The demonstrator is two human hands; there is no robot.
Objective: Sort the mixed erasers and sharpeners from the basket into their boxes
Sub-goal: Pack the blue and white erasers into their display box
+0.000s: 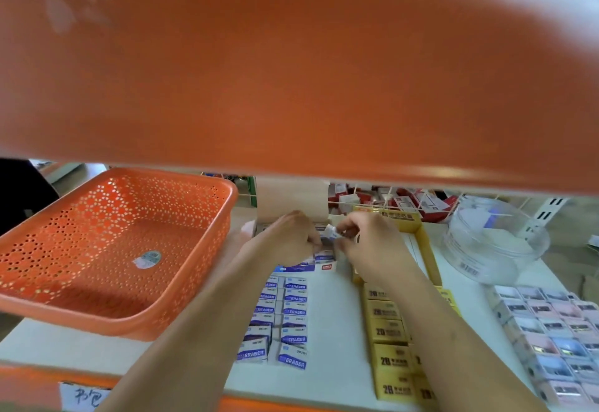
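My right hand point(366, 243) has thumb and fingertips closed in a pinch on one small white-and-blue eraser point(334, 232). It hangs between the two hands, with its long axis running roughly left to right and tilted a little. My left hand point(288, 240) sits just beside it with the fingers curled down into the open blue-and-white eraser box point(304, 267). Whether those fingers grip anything I cannot tell, as the knuckles hide them.

The box lies directly below the pinched eraser, so I judge the coming move to be a short drop straight down. The left hand is nearer the slot to guide it.

Near my side of the box, rows of blue eraser packets point(285, 317) lie on the shelf. Yellow 2B packs point(387, 330) lie to their right under my right forearm. The orange basket point(97, 249) stands well to the left, with only a sticker showing inside.
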